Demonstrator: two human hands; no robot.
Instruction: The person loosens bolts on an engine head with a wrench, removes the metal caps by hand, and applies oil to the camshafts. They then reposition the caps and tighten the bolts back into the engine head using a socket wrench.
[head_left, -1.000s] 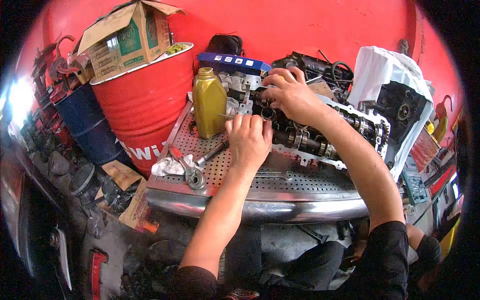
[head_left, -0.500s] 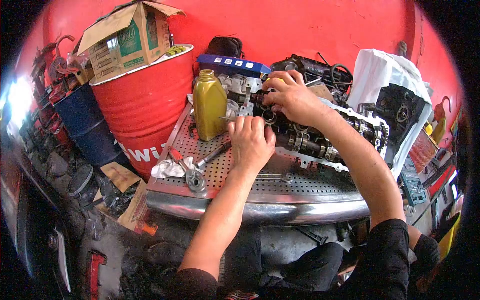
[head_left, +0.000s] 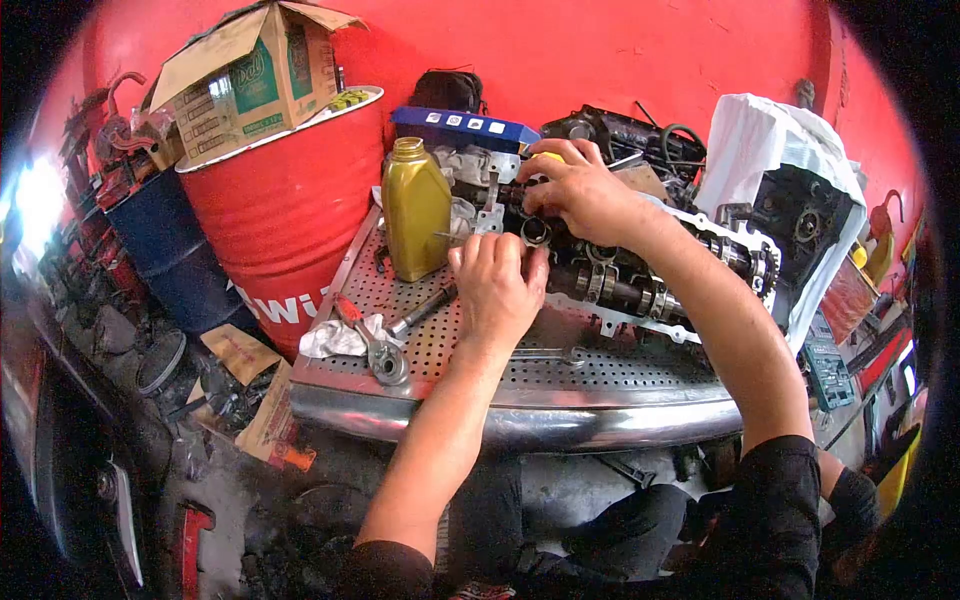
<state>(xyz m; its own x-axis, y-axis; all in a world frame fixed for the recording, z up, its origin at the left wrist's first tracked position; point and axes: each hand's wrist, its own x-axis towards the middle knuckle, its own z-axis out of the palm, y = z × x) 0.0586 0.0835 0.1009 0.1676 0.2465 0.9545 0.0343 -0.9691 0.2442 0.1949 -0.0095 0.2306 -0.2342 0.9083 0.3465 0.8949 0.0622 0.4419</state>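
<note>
A cylinder head with camshafts [head_left: 640, 290] lies on the perforated metal bench [head_left: 520, 375]. My left hand [head_left: 498, 285] rests at its near left end, fingers curled over the edge; their tips and anything in them are hidden. Above the left part of the camshafts is my right hand [head_left: 585, 195], its fingers bent and spread, tips down among the parts. A ring-shaped metal part [head_left: 535, 232] shows between the two hands. An open yellow-gold bottle [head_left: 416, 215] stands just left of my left hand.
A ratchet [head_left: 385, 358] lies beside a white rag [head_left: 335, 338] at the bench's left. A wrench [head_left: 548, 354] lies near the front edge. Behind are a blue box [head_left: 465, 130] and a red drum [head_left: 290, 220]. A white-wrapped engine part [head_left: 800, 220] stands right.
My left hand has shifted very slightly left and down. The right hand's fingers have moved a little at the same spot.
</note>
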